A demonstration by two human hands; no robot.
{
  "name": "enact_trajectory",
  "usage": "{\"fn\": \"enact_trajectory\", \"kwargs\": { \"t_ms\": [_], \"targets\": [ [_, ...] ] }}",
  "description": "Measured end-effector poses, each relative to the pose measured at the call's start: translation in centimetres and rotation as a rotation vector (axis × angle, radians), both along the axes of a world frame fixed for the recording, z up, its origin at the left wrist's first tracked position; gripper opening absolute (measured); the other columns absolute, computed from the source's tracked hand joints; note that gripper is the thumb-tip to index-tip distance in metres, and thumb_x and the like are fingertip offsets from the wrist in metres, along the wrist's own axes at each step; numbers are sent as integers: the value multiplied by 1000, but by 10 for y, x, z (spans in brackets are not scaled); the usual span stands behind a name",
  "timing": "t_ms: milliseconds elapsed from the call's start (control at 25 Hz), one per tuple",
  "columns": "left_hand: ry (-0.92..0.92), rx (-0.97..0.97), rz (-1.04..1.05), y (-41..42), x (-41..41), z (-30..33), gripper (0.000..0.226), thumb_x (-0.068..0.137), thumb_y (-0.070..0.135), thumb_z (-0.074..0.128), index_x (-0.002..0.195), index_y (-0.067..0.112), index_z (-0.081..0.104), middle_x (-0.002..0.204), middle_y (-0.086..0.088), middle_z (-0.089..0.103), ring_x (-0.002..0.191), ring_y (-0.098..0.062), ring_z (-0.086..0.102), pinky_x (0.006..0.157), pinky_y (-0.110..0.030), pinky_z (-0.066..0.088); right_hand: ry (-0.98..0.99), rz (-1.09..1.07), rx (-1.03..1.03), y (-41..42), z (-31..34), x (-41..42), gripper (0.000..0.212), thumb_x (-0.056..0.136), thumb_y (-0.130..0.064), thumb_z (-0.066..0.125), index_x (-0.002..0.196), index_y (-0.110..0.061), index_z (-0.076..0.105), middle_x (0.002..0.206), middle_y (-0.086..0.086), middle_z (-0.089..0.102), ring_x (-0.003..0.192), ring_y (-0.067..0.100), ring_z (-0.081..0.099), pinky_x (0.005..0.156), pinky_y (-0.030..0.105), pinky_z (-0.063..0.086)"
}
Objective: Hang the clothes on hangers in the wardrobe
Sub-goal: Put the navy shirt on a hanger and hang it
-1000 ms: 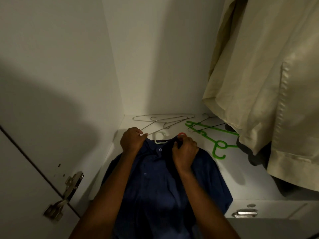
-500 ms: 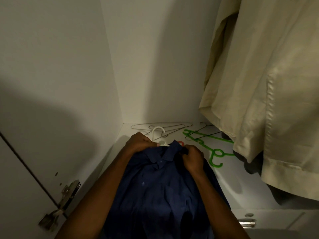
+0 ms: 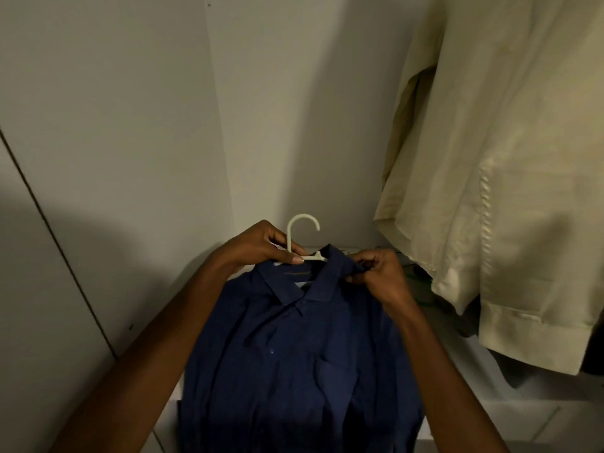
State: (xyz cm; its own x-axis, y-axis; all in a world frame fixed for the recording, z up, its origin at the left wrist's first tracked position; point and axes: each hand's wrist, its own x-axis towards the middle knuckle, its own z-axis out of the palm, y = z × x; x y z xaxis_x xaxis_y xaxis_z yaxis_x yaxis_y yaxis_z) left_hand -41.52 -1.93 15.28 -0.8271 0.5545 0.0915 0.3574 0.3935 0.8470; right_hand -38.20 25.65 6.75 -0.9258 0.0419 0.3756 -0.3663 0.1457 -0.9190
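navy shirt [image 3: 294, 348] on a white hanger [image 3: 302, 238], held low in the wardrobe

the shirt looks soft and light, likely to slide off a smooth hanger — best held at the hook's neck and collar. the left hand [image 3: 258, 246] pinches the hanger's stem; the right hand [image 3: 376, 273] pinches the collar's right edge. a cream shirt [image 3: 496, 178] hangs just to the right — nearby.

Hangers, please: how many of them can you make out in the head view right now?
2. A white hanger sits in the navy shirt, held by the left hand; a green hanger peeks past the right hand. Others may be hidden.
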Motion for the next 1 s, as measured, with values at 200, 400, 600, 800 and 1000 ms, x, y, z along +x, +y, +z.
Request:
{"fn": "enact_trajectory", "kwargs": {
  "t_ms": [200,400,600,800,1000],
  "targets": [
    [122,-11,-34,1,36,29,29,79,16,87,107,11,81,104,-1,79,106,-18,73,106,-36,52,77,284,223,8,45,43,57,62,10,83,113,-14,73,104,-1,78,97,12,71,88,26,55],
    [399,-207,97,12,74,56,34,65,65,85,93,47,80,79,15,77,85,-13,72,76,-40,56,84,322,232,6,71,71,39,76,-3,87,112,-7,73,107,4,77,98,16,70,89,33,55],
    [664,-353,357,28,109,68,42,55,77,82,85,47,80,69,14,71,66,-5,64,60,-29,52,171,275,96,4,79,79,29,78,15,75,104,3,73,96,5,77,89,16,70,80,29,57],
    [567,-226,304,41,142,81,43,51,64,91,82,36,81,89,20,76,83,-3,70,79,-43,59,164,400,242,20,102,99,37,72,-10,87,106,-2,76,104,19,76,93,20,68,82,37,55],
    [652,-228,387,58,180,96,38,62,58,91,72,24,74,68,9,71,68,-10,68,70,-48,57,173,306,395,40,107,114,24,82,-19,83,83,2,72,67,-8,68,65,0,56,58,26,43]
  ]
}}
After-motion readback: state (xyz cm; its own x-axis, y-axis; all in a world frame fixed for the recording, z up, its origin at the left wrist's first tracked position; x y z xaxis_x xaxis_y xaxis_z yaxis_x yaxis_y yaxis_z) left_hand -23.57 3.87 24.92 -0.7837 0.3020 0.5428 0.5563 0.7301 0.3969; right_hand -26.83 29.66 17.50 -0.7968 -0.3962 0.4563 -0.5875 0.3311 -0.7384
